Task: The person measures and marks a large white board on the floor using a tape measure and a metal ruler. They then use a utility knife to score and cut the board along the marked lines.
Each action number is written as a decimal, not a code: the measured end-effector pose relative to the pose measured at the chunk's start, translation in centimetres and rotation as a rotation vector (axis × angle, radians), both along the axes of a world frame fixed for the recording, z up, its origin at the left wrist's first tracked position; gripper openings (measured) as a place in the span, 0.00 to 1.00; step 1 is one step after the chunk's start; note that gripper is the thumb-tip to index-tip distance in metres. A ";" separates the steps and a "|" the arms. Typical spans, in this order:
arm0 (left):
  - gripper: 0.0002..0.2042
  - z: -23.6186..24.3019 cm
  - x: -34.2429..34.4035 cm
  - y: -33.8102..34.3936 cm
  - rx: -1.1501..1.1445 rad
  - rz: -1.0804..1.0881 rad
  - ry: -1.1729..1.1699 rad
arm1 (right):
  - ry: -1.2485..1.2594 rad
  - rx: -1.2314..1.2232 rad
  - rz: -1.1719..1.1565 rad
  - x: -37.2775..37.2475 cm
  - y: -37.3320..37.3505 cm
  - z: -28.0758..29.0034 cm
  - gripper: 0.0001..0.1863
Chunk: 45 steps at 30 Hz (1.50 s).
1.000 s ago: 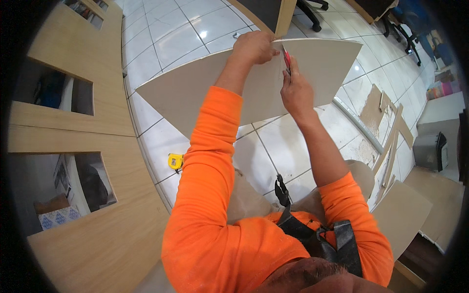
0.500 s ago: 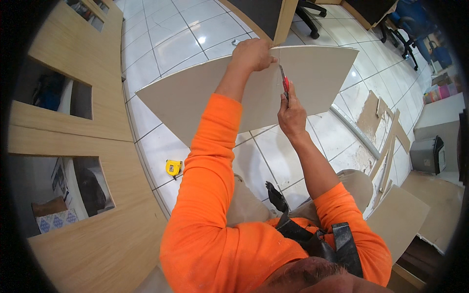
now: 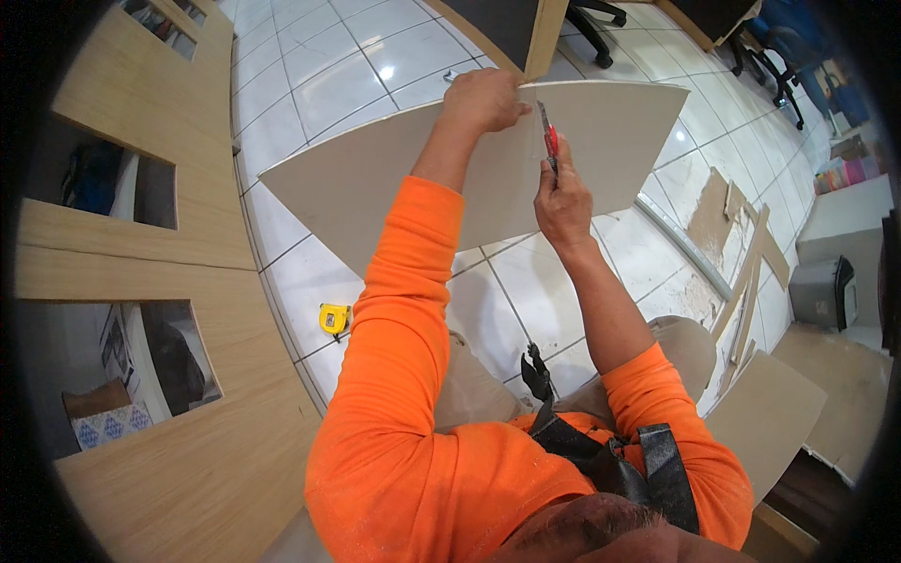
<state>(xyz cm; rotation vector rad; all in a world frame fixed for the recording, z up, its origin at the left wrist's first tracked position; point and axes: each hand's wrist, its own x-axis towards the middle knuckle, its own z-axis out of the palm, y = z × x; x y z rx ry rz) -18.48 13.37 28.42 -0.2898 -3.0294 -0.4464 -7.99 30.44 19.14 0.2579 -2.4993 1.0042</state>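
A wide, pale plasterboard sheet (image 3: 450, 188) stands on edge in front of me, tilted, with a faint line running down from its top edge near the middle. My left hand (image 3: 483, 101) grips that top edge just left of the line, fingers closed over it. In my right hand (image 3: 565, 208) is a red utility knife (image 3: 552, 143), blade pointing up at the sheet's face just below the top edge. Whether the blade touches the board I cannot tell. A yellow tape measure (image 3: 334, 319) lies on the tiled floor left of my knees.
Wooden panelling with cut-out openings (image 3: 141, 357) runs along the left. To the right, a long metal strip (image 3: 690, 251) and board offcuts (image 3: 751, 281) lie on dusty tiles, near a grey bin (image 3: 817, 293). A desk panel (image 3: 535, 47) and chair bases (image 3: 601, 52) stand beyond the sheet.
The sheet's top edge has risen slightly in the picture. My right hand and the knife have shifted a little right, and the black strap at my waist has swung right.
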 end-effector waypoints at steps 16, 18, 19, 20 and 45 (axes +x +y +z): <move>0.19 -0.5 0.2 0.0 -0.017 -0.092 0.066 | -0.294 0.255 -0.022 -0.4 -0.9 5.0 0.29; 0.20 -0.3 0.4 0.4 -0.023 -0.053 0.041 | -0.337 0.307 -0.018 -0.8 -0.9 5.3 0.29; 0.20 -0.2 0.4 0.6 -0.029 -0.032 0.034 | -0.330 0.315 -0.017 -1.0 -0.8 5.3 0.29; 0.20 -0.3 0.4 0.5 -0.025 -0.006 0.019 | -0.324 0.322 -0.015 -1.1 -0.8 5.3 0.29; 0.27 -4.0 -0.1 -1.0 0.024 -0.110 -0.239 | -0.233 0.099 0.015 1.4 -0.2 -2.2 0.28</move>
